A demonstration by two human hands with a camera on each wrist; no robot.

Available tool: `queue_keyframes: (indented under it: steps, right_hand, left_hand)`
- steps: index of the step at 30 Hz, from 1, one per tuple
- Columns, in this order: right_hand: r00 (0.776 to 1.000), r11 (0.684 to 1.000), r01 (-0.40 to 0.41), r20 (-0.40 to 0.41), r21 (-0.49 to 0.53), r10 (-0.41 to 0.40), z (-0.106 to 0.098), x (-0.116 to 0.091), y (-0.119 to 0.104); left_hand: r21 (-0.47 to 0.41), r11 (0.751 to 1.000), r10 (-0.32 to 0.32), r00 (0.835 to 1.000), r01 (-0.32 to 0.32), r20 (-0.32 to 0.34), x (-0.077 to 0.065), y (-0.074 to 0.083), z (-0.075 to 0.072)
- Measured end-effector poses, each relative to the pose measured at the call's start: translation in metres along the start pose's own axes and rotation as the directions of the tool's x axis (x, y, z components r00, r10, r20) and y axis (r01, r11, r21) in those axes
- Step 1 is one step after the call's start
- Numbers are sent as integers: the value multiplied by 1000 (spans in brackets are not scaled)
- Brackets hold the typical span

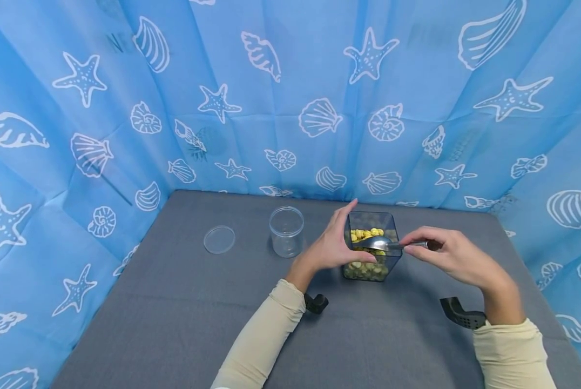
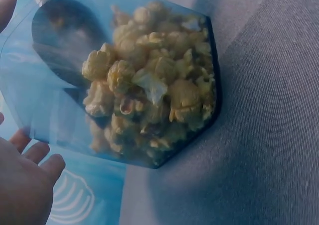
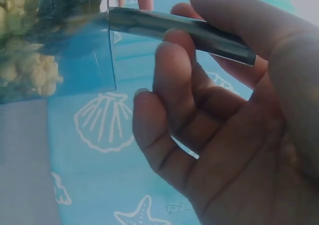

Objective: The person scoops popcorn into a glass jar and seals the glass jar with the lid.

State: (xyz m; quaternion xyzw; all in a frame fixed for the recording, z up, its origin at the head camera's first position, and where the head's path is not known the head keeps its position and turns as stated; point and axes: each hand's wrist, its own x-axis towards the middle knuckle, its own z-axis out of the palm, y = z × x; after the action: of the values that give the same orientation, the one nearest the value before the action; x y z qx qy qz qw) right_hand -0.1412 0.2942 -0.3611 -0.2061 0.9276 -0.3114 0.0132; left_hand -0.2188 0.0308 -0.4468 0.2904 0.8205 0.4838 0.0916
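A clear square container (image 1: 372,219) stands on the table, part filled with yellow popcorn (image 2: 154,80). My left hand (image 1: 330,244) holds the container from its left side, thumb along the near wall and fingers at the far one. In my right hand (image 1: 458,258) is a metal spoon (image 1: 379,242), its handle (image 3: 149,25) pinched between thumb and fingers. The spoon's bowl is inside the container's mouth, above or against the popcorn; the left wrist view shows it dark through the wall. Whether it carries any popcorn I cannot tell.
Left of the container stands a round clear jar (image 1: 286,243) without a lid on it. A clear round lid (image 1: 219,240) lies flat farther left. Grey cloth covers the table (image 1: 183,324), and a blue curtain (image 1: 290,92) with white shells and starfish hangs behind and at both sides.
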Motion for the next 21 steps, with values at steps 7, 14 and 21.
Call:
queue_keyframes:
  steps: [7,14,21]
  right_hand:
    - [993,997,73,-99,29,-70,9,5,2]
    - [974,998,44,-224,39,-34,15,11,2]
    - [908,994,104,-411,20,-86,23,19,-1]
  left_hand:
    - [-11,999,-35,999,35,10,3,2,6]
    - [-49,998,-35,999,34,-37,6,-5,13]
    - [-81,997,-25,998,19,-63,8,-14,18]
